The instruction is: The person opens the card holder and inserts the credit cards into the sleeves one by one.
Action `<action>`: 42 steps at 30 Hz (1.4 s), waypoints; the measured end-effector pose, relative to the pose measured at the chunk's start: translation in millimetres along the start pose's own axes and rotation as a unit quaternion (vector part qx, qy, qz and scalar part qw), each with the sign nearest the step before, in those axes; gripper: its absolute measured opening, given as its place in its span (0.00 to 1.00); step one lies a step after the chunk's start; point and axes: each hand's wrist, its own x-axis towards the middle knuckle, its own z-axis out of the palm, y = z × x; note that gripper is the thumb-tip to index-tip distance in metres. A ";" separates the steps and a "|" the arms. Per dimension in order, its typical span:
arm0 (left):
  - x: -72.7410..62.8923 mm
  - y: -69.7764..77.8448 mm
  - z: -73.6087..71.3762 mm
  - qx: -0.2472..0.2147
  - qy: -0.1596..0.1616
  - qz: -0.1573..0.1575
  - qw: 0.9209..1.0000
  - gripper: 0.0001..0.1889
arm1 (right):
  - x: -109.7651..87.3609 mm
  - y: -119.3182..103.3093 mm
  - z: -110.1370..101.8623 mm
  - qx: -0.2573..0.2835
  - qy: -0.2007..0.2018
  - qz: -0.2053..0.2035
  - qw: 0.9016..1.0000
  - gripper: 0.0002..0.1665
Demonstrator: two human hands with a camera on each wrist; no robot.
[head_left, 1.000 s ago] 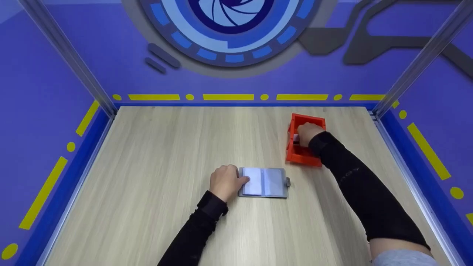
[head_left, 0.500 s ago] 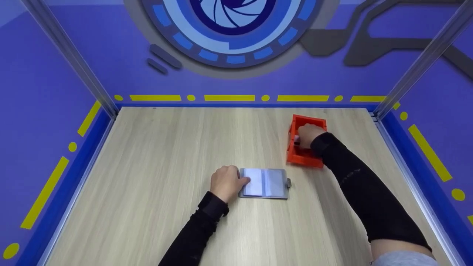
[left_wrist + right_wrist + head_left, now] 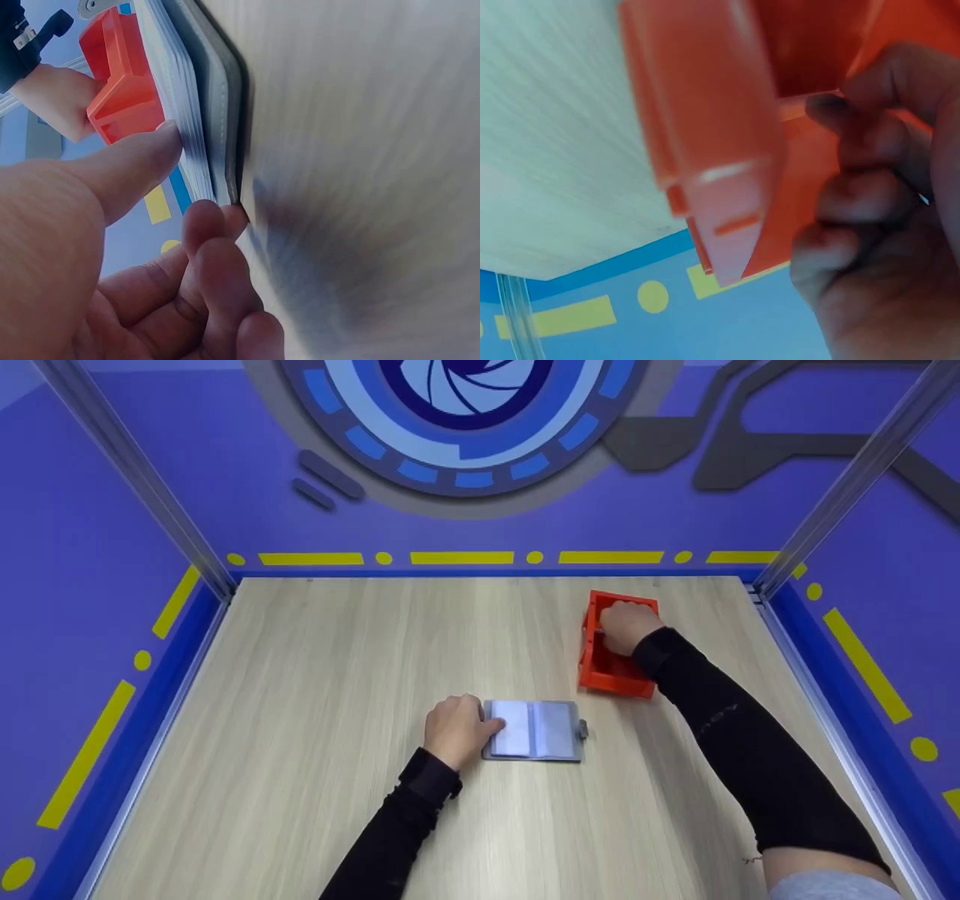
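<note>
An open grey card holder (image 3: 555,729) with clear sleeves lies on the table, its snap tab to the right. My left hand (image 3: 455,731) pinches its left edge; in the left wrist view the thumb (image 3: 161,146) presses the stacked sleeves and the fingertips meet the cover's edge. Inside a red open-topped bin (image 3: 615,684) at the back right is my right hand (image 3: 628,626), fingers curled. The right wrist view shows a thin card (image 3: 922,198) as a narrow edge among those fingers, mostly hidden by them.
The wooden table (image 3: 337,660) is bounded by a blue back wall (image 3: 480,532) and side walls with yellow markings. Metal posts (image 3: 832,510) stand at the back corners. The bin sits behind and right of the card holder.
My right hand has shifted slightly toward the back of the bin, and the light and dark piece beside its fingers now shows only as a sliver. The left hand and card holder stay put.
</note>
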 end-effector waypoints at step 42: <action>1.8 -7.8 6.8 -0.002 0.025 0.019 1.000 0.25 | -98.7 -73.0 -20.3 0.282 0.172 -0.027 0.943 0.14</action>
